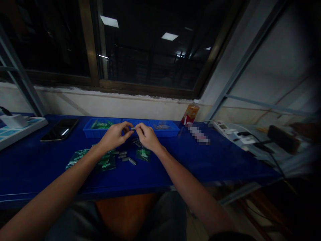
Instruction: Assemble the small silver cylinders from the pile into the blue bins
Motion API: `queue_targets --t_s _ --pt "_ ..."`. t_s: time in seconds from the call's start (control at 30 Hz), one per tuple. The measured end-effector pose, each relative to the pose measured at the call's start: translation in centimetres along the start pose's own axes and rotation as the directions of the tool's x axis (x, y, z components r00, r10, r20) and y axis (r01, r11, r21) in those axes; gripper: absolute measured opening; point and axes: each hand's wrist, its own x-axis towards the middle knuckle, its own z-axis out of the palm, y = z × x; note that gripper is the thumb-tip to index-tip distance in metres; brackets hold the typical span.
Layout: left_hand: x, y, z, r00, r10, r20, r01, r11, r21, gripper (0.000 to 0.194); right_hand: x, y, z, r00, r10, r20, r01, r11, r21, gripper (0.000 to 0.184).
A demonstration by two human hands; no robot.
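Note:
My left hand [115, 135] and my right hand [147, 136] meet above the blue table [200, 160], fingers pinched together on a small silver metal piece [133, 128] held between them. Under the hands lie several small green packets [106, 162] and a few short silver cylinders [129, 160]. One more green packet [143, 154] sits just below my right wrist.
Blue trays [100, 129] with green parts stand at the back by the wall. A black phone [60, 129] lies at the left, next to a white tray [15, 129]. An orange drink bottle [190, 114] and a white power strip [232, 132] with cables are at the right.

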Motion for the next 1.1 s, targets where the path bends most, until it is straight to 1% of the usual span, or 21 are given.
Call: queue_targets --t_s 0.2,0.4,0.53,0.7,0.87,1.0,1.1 --pt "-0.02 0.17 -0.19 1.000 -0.023 -0.018 0.023 1.000 0.000 0.026 -0.03 -0.11 0.08 0.999 0.022 0.041 -0.020 0.999 -0.037 0.028" --pt "0.05 0.34 -0.36 0.998 -0.057 -0.041 0.059 0.997 0.054 0.030 -0.04 -0.33 0.29 0.999 0.006 0.053 0.002 0.987 -0.158 0.028" --pt "0.01 0.53 -0.27 0.998 -0.056 -0.029 0.058 0.996 0.072 0.032 -0.07 -0.47 0.32 0.997 0.022 0.079 0.001 0.961 -0.275 0.030" --pt "-0.04 0.38 -0.13 0.998 -0.065 0.011 0.064 0.995 0.074 0.035 -0.16 -0.65 0.31 0.993 0.020 0.114 0.029 0.910 -0.413 0.033" --pt "0.02 0.12 0.14 0.999 -0.021 0.046 0.018 0.998 0.059 0.035 -0.15 -0.75 0.55 0.991 0.033 0.128 0.038 0.857 -0.515 0.034" --pt "0.05 0.30 0.12 0.998 -0.015 0.063 0.011 0.998 0.067 0.033 -0.13 -0.63 0.85 0.992 0.071 0.107 -0.002 0.839 -0.543 0.037" --pt "0.03 0.44 0.04 0.999 -0.022 0.047 0.021 0.999 0.024 0.029 -0.11 -0.61 0.90 0.994 0.084 0.068 -0.033 0.835 -0.549 0.037"
